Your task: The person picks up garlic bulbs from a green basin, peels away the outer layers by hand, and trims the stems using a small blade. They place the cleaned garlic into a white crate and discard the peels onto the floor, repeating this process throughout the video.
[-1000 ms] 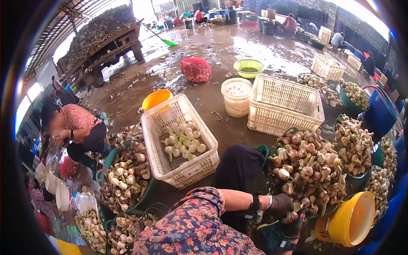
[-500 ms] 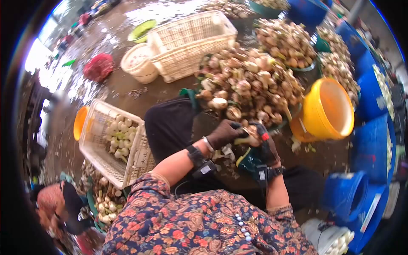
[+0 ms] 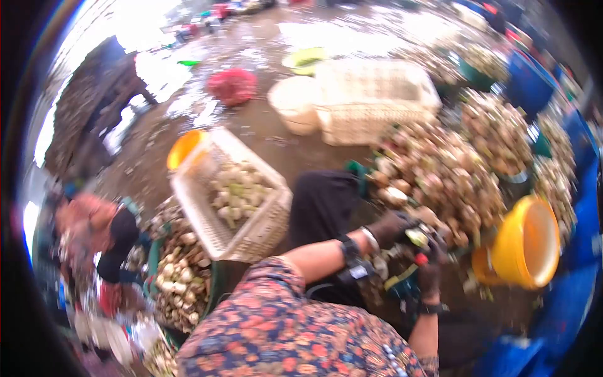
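Note:
My left hand (image 3: 392,227), in a dark glove with a pale bangle at the wrist, is closed on a garlic bulb (image 3: 417,237) whose pale side faces up. Close against it, my gloved right hand (image 3: 431,270) has its fingers curled at the bulb. A small red piece (image 3: 421,258) shows at the right thumb; I cannot tell what it belongs to. Just beyond both hands rises a big heap of garlic bulbs (image 3: 440,169) with stems. Below the hands, a dark green object with a yellowish edge (image 3: 402,278) lies near my lap.
A white crate (image 3: 276,217) with trimmed garlic stands left of my knee. Beyond are a cream basket (image 3: 377,122), a round cream tub (image 3: 294,103) and a red bundle (image 3: 232,87). A yellow bucket (image 3: 512,242) is at right. Another person (image 3: 94,226) sits at far left beside more garlic.
The view has swung left, so the scene sits further right. Both hands stay together at the garlic, and a pale face of the bulb now shows. Blur has increased.

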{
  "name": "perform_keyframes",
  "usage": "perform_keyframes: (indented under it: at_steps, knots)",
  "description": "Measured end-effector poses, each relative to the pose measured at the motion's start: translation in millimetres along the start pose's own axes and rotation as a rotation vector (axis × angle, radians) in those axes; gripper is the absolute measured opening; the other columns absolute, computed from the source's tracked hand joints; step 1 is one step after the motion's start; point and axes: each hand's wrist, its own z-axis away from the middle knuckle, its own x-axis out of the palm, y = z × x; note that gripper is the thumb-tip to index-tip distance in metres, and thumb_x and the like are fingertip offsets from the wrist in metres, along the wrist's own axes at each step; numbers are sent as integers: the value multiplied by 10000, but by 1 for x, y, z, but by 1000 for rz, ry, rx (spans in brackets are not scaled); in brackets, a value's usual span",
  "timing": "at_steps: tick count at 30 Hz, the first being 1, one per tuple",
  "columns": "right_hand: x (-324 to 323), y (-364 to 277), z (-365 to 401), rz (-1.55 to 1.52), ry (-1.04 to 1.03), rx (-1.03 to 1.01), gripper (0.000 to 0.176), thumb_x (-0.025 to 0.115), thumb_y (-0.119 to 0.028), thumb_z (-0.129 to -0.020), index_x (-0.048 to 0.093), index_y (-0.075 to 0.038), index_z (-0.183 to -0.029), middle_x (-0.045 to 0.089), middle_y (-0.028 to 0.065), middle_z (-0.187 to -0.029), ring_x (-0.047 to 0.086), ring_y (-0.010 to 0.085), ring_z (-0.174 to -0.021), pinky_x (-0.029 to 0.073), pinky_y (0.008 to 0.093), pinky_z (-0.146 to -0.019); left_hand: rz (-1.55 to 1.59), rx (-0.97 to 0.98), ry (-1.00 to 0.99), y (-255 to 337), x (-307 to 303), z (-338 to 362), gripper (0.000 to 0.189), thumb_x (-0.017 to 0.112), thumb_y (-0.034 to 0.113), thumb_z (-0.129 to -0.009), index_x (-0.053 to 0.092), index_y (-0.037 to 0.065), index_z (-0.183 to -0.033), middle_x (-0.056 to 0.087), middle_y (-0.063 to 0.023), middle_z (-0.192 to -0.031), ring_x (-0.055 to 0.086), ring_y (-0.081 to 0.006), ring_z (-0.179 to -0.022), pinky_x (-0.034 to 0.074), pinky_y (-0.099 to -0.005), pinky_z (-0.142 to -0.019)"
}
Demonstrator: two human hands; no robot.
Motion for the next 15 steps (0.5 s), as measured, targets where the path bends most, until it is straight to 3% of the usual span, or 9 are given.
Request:
perform_keyframes:
  at_steps: [2,4,5,8,9,11,12,14,15]
  knots:
    - [1,-20,-4,-374,73,141,312,606,-30,-768,590,-7,-1079,538,115,-1097,500,239,-1085,384,332,-951,178,-59,-48,7,6,8,352,639,353,-842,617,32,-986,618,-3,-864,564,-82,-760,473,-237,-658]
    - [1,0,-3,-306,46,169,234,583,-62,-818,581,-15,-1047,539,81,-1011,512,208,-997,414,317,-874,164,-35,-46,-2,4,8,365,627,370,-849,616,39,-1004,600,10,-832,538,-69,-721,452,-220,-636]
    - [4,-1,0,-591,34,366,221,536,-152,-892,552,-14,-1064,538,61,-1006,511,176,-938,425,300,-819,210,-36,-57,7,7,16,377,628,384,-846,615,45,-1011,591,14,-819,518,-59,-691,437,-212,-619]
    - [-2,9,7,-563,7,344,312,473,-259,-941,519,-8,-1121,537,52,-1005,512,159,-915,430,291,-799,318,8,-105,18,7,18,360,639,359,-844,612,42,-1012,587,29,-813,516,-52,-693,431,-201,-609]
    - [-3,-6,4,-725,36,471,369,432,-302,-953,504,8,-1140,547,70,-1029,523,164,-925,424,295,-818,111,-4,-152,30,8,23,359,635,349,-848,607,39,-1025,589,27,-827,518,-47,-707,433,-198,-617]
    - [-7,2,4,-608,-18,384,376,430,-307,-953,500,7,-1148,549,80,-1050,526,166,-937,421,301,-829,-148,-18,-215,41,6,30,433,655,373,-824,586,12,-1051,623,-48,-899,567,-103,-810,465,-254,-704]
    - [-7,6,4,-482,-52,302,383,428,-312,-953,496,5,-1156,551,89,-1072,529,169,-949,419,306,-841,-592,255,-93,42,7,30,518,680,416,-788,574,-13,-1059,632,-134,-964,583,-190,-907,459,-320,-795]
    - [0,-15,-3,-565,-49,333,359,463,-268,-927,497,4,-1158,555,91,-1095,525,175,-986,398,314,-882,-617,330,-48,28,8,25,585,695,440,-760,558,-18,-1097,624,-181,-1008,576,-244,-969,436,-355,-856]
    - [3,-22,-4,-606,-52,381,357,489,-246,-901,499,0,-1160,556,84,-1094,519,178,-997,389,311,-894,-669,208,-156,3,1,10,582,699,443,-752,573,5,-1114,638,-137,-980,578,-190,-939,435,-328,-853]
